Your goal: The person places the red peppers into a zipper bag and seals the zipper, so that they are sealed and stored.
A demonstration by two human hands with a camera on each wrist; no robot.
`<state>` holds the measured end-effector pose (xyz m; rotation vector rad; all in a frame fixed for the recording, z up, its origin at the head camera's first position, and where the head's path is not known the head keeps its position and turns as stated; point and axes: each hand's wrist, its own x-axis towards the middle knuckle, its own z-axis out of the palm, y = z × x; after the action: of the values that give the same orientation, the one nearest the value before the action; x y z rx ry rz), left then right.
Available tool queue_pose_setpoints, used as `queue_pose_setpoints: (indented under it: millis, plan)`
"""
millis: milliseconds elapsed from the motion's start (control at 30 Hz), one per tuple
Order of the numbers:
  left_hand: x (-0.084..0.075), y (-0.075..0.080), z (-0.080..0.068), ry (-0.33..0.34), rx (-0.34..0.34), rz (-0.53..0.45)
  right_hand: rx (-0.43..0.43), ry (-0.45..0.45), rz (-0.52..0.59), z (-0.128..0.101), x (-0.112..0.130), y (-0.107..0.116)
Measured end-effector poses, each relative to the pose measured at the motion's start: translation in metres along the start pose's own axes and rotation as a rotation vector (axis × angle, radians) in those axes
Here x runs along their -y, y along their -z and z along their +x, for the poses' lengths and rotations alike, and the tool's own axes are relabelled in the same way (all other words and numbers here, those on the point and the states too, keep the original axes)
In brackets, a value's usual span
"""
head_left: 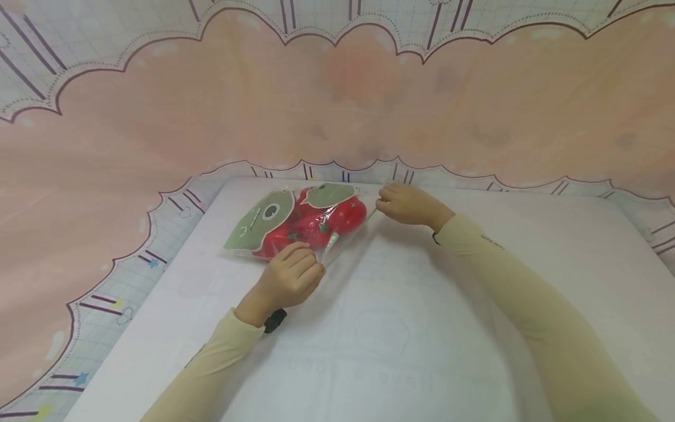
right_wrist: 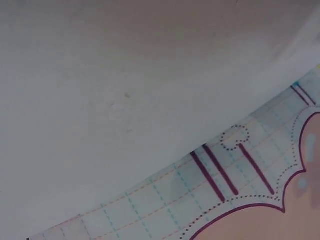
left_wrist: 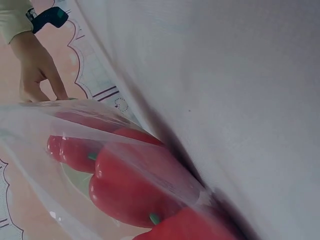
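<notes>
A clear plastic bag (head_left: 300,225) with green printed shapes lies on the white tabletop (head_left: 401,328), at its far left. Inside it are red peppers (head_left: 337,218) with green stems. My left hand (head_left: 308,264) has its fingers curled over the bag's near edge and grips it. My right hand (head_left: 384,203) pinches the bag's far right corner. The left wrist view looks along the bag (left_wrist: 60,130) from close up, showing the peppers (left_wrist: 130,185) through the film and the right hand (left_wrist: 37,70) with fingertips on the far edge. Neither hand shows in the right wrist view.
A pink cloth (head_left: 337,105) with a scalloped, grid-patterned border hangs behind and around the table. The right wrist view shows only the white surface (right_wrist: 100,75) and the patterned cloth (right_wrist: 240,200) beside its edge.
</notes>
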<state>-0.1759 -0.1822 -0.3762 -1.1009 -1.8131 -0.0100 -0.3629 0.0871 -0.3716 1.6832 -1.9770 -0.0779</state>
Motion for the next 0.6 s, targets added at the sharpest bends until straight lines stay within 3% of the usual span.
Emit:
queue_pose_setpoints:
  millis: [300,600]
  plan:
    - [-0.002,-0.001,-0.001,-0.037,-0.007,-0.009,0.042,-0.064,-0.01,-0.004,-0.01,-0.002]
    - [-0.007,0.002,0.0,-0.058,0.031,-0.023,-0.021,-0.047,-0.038,-0.007,-0.021,-0.009]
